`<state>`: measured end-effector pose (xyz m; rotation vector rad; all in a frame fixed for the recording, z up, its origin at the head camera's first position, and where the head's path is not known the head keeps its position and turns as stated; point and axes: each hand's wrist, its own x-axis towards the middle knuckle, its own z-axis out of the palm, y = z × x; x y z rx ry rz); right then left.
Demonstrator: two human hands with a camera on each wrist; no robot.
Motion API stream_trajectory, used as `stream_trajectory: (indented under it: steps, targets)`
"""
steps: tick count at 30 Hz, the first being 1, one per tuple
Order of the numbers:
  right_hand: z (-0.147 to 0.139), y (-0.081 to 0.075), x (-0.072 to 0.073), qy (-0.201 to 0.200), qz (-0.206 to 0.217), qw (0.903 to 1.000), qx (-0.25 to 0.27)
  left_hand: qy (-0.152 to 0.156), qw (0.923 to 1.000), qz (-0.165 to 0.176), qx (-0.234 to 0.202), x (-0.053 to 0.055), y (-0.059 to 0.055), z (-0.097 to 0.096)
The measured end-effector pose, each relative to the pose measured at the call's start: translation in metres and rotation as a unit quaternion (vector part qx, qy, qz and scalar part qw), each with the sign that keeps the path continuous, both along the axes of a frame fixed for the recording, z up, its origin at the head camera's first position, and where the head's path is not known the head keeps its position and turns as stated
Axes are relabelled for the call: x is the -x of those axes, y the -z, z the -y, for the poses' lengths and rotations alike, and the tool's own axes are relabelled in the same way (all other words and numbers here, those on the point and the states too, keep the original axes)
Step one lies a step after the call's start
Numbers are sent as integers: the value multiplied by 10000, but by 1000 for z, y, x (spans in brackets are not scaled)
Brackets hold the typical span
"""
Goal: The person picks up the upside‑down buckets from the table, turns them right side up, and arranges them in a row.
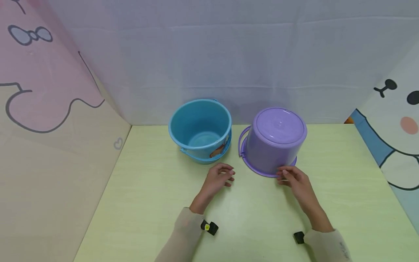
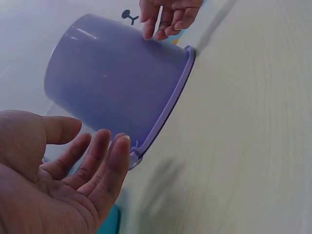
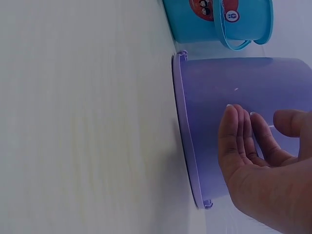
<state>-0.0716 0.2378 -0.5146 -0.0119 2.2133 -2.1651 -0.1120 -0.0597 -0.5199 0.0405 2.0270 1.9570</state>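
Note:
A purple bucket (image 1: pixel 271 153) stands upside down on the table, its base facing up and its handle hanging at the left side. To its left, a blue bucket (image 1: pixel 200 123) stands upright with its mouth up and its handle lowered at the front. My left hand (image 1: pixel 218 178) hovers in front of the gap between the buckets, fingers loosely bent and holding nothing. The right hand (image 1: pixel 294 180) is close to the front right of the purple bucket's rim, with relaxed fingers and an empty palm in the right wrist view.
Both buckets are near the back edge of the pale wooden table (image 1: pixel 144 203), in front of a hanging white cloth (image 1: pixel 209 58). Printed cartoon panels flank the table on the left and right.

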Motion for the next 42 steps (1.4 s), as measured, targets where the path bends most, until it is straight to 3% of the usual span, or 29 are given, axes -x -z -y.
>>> stream_trajectory:
  steps: [8, 17, 22, 26, 30, 33, 35, 38, 42]
  targets:
    - [-17, 4, -1, 178, 76, 9998, 41, 288, 9978, -529, 276, 2, 1, -14]
    - [-34, 6, 7, 305, -174, 9993, -156, 570, 9898, -985, 860, 7, 1, -26]
    - [-40, 4, 10, 399, -366, 9963, -670, 715, 9849, -1070, 1159, 8, -2, -31]
    - [-44, 3, 13, 384, -495, 9867, -1500, 828, 9771, -1281, 1486, 9, -2, -34]
    - [-47, 2, 15, 313, -806, 9636, -2532, 952, 9614, -1619, 2011, 10, -1, -36]
    - [-48, 0, 16, 171, -986, 9437, -3152, 1077, 9449, -1896, 2442, 12, 1, -38]
    - [-50, -2, 16, 25, -952, 9359, -3391, 1149, 9328, -2035, 2744, 12, 1, -40]
    - [-52, -2, 19, -350, -762, 9269, -3658, 1263, 9121, -2234, 3195, 14, 2, -44]
    - [-55, -1, 24, -883, -707, 9077, -4041, 1368, 8802, -2481, 3807, 16, 5, -48]
